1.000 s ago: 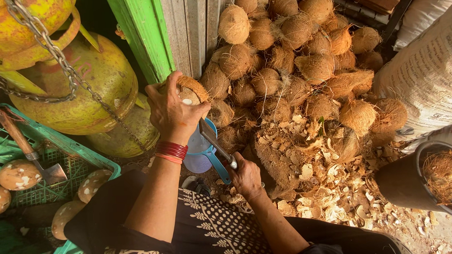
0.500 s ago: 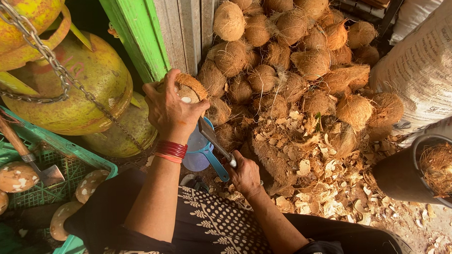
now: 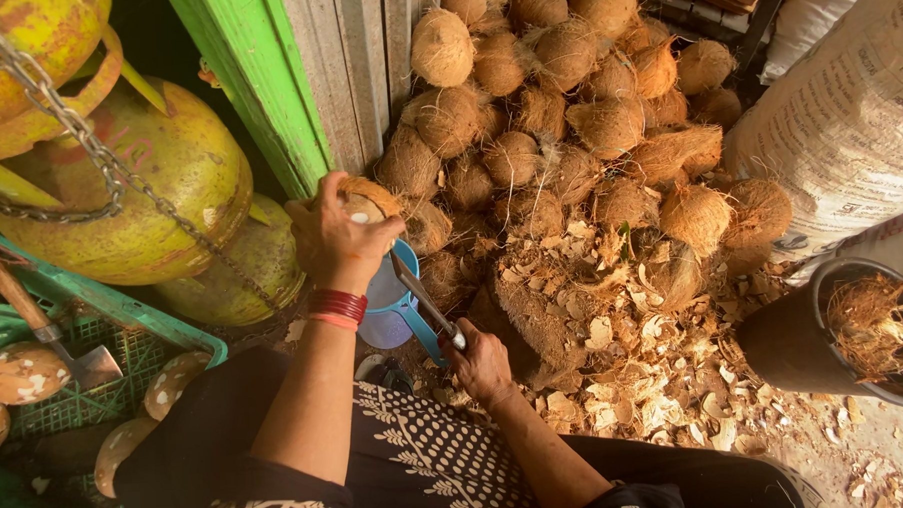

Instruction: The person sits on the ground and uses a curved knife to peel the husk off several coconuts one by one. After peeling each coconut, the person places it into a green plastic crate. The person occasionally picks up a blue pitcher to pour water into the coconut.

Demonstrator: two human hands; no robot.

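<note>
Brown coconut gripped in left hand, knife clenched in right hand, blue jug just beneath

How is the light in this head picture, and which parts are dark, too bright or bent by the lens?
Head view: warm sunlight falls on the coconut pile and husk scraps, sharp enough; the white sack looks nearly washed out; the gap behind the yellow gas cylinder is deep shadow; the green door frame leans, a wide-lens effect; left hand and right hand show little blur.
</note>
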